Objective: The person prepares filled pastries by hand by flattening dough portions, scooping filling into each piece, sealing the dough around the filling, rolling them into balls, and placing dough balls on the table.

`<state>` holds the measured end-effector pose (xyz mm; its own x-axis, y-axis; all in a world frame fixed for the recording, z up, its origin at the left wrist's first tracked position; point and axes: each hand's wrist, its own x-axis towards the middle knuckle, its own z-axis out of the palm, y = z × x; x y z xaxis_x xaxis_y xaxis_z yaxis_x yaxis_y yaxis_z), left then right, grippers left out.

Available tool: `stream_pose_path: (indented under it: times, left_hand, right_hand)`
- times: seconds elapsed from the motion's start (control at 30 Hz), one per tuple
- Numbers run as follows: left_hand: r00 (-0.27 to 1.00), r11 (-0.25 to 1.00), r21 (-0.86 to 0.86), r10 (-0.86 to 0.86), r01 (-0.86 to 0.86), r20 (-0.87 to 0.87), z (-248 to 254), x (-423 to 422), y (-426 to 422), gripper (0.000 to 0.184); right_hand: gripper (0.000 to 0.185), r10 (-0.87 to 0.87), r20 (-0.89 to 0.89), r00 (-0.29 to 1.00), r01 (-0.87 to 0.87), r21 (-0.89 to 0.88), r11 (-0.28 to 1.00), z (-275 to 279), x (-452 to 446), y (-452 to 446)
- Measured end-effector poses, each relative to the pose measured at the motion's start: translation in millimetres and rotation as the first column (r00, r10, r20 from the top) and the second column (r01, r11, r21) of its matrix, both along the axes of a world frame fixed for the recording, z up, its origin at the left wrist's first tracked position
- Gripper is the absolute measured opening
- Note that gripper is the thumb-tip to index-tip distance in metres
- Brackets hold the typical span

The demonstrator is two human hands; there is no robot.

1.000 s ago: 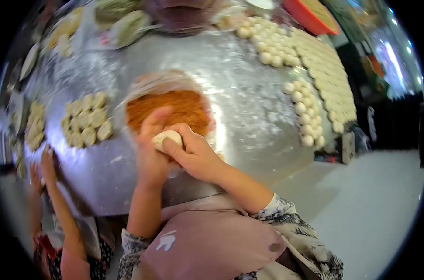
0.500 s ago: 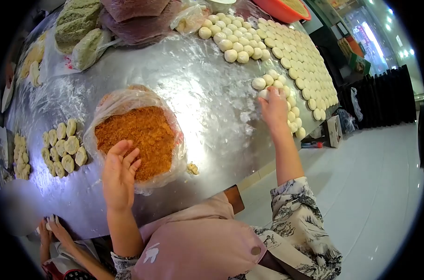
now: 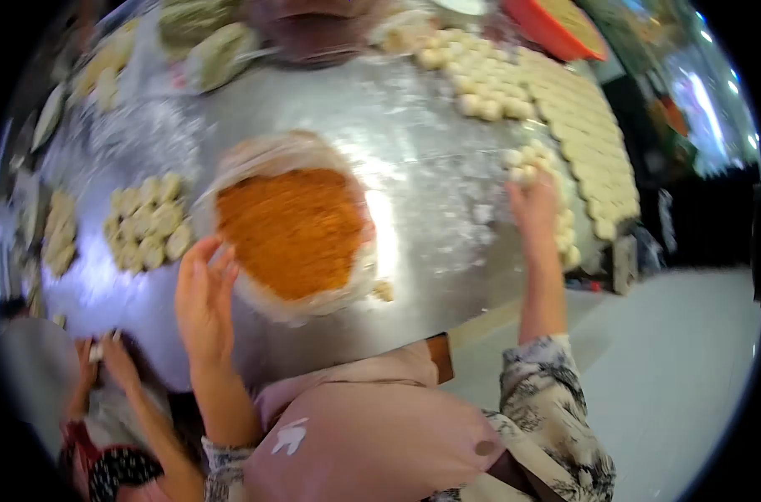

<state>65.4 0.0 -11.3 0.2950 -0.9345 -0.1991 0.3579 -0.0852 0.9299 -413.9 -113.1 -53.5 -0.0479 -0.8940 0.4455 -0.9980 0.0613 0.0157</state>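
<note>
Right hand (image 3: 537, 204), pale balls (image 3: 532, 155) at its fingertips and alongside, grip unclear from blur

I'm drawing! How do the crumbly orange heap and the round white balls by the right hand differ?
The crumbly orange heap is one mass; the round white balls are many. The heap sits in a clear plastic bag; the balls don't. Both are on the silvery metal table.

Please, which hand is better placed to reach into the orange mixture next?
Probably the left hand: it looks empty and is beside the orange mixture, while the right hand is farther off, at the pale balls.
</note>
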Motion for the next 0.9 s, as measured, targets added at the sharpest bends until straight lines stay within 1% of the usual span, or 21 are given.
stream_pose_path:
  times: [0.03, 0.07, 0.1, 0.17, 0.23, 0.27, 0.37, 0.4, 0.43, 0.47, 0.53, 0.57, 0.6, 0.63, 0.67, 0.7, 0.77, 0.8, 0.83, 0.87, 0.9]
  left_hand:
    - [0.985, 0.991, 0.027, 0.127, -0.131, 0.119, -2, 13, 4, 0.035]
    - [0.926, 0.973, 0.052, 0.198, -0.226, 0.321, -6, 26, 4, 0.035]
    - [0.822, 0.945, 0.058, 0.249, -0.323, 0.512, -12, 39, 3, 0.034]
    - [0.561, 0.897, 0.062, 0.218, -0.437, 0.798, -31, 63, 1, 0.037]
    - [0.299, 0.859, 0.050, 0.122, -0.510, 0.946, -51, 78, -3, 0.043]
    - [0.281, 0.846, 0.061, 0.107, -0.529, 0.954, -54, 82, -5, 0.043]
    - [0.281, 0.830, 0.132, 0.031, -0.543, 0.959, -53, 69, -20, 0.045]
    - [0.288, 0.821, 0.171, -0.008, -0.545, 0.958, -45, 64, -22, 0.045]
    - [0.291, 0.809, 0.203, -0.042, -0.552, 0.956, -41, 62, -25, 0.045]
    - [0.291, 0.812, 0.191, -0.027, -0.552, 0.956, -42, 60, -26, 0.044]
    - [0.294, 0.809, 0.174, -0.001, -0.562, 0.956, -44, 59, -31, 0.043]
    - [0.300, 0.809, 0.170, 0.009, -0.563, 0.954, -46, 57, -33, 0.043]
    - [0.263, 0.817, 0.122, 0.037, -0.563, 0.964, -50, 56, -34, 0.042]
    - [0.233, 0.825, 0.076, 0.068, -0.559, 0.970, -57, 59, -35, 0.042]
    - [0.209, 0.836, 0.031, 0.101, -0.548, 0.973, -64, 58, -38, 0.041]
    - [0.206, 0.825, 0.003, 0.138, -0.565, 0.969, -60, 53, -41, 0.042]
    - [0.140, 0.857, -0.174, 0.272, -0.486, 0.952, -72, 51, -39, 0.042]
    - [0.161, 0.856, -0.174, 0.284, -0.487, 0.945, -73, 48, -38, 0.045]
    - [0.258, 0.853, -0.094, 0.258, -0.513, 0.931, -69, 44, -36, 0.050]
    - [0.441, 0.849, -0.094, 0.361, -0.520, 0.821, -80, 48, -35, 0.057]
    - [0.627, 0.850, -0.056, 0.429, -0.524, 0.650, -97, 59, -32, 0.056]
  right_hand:
    - [0.050, 0.053, 0.082, 0.995, -0.053, -0.006, 0.999, 18, 10, 4]
    - [0.049, 0.031, 0.173, 0.984, -0.035, 0.023, 0.999, 29, 23, 7]
    - [0.048, 0.006, 0.263, 0.965, -0.022, 0.056, 0.998, 38, 45, 9]
    - [0.047, -0.064, 0.568, 0.821, -0.058, 0.194, 0.979, 62, 100, 15]
    - [0.046, 0.129, 0.653, 0.747, -0.337, 0.204, 0.919, 65, 148, 25]
    - [0.045, 0.204, 0.678, 0.706, -0.449, 0.207, 0.869, 70, 169, 32]
    - [0.042, 0.404, 0.709, 0.578, -0.744, 0.254, 0.618, 73, 231, 39]
    - [0.043, 0.494, 0.634, 0.595, -0.779, 0.306, 0.547, 71, 250, 38]
    - [0.044, 0.496, 0.622, 0.606, -0.786, 0.372, 0.493, 73, 268, 35]
    - [0.047, 0.485, 0.620, 0.617, -0.781, 0.407, 0.474, 59, 284, 29]
    - [0.052, 0.588, 0.449, 0.673, -0.733, 0.294, 0.614, 28, 311, 21]
    - [0.056, 0.589, 0.403, 0.700, -0.712, 0.341, 0.614, 21, 324, 19]
    - [0.057, 0.655, 0.332, 0.679, -0.733, 0.360, 0.577, 15, 332, 22]
    - [0.055, 0.735, 0.339, 0.587, -0.793, 0.426, 0.437, 22, 340, 24]
    - [0.052, 0.670, 0.479, 0.567, -0.822, 0.380, 0.424, 20, 343, 32]
    - [0.050, 0.716, 0.433, 0.548, -0.835, 0.339, 0.434, 27, 342, 43]
    - [0.046, 0.675, 0.490, 0.552, -0.834, 0.326, 0.445, 17, 331, 48]
    - [0.043, 0.666, 0.447, 0.597, -0.799, 0.402, 0.447, 25, 322, 46]
    - [0.041, 0.660, 0.408, 0.631, -0.765, 0.469, 0.441, 32, 313, 43]
    - [0.034, 0.638, 0.409, 0.653, -0.752, 0.456, 0.476, 33, 306, 43]
    - [0.028, 0.619, 0.416, 0.666, -0.744, 0.435, 0.508, 34, 302, 42]
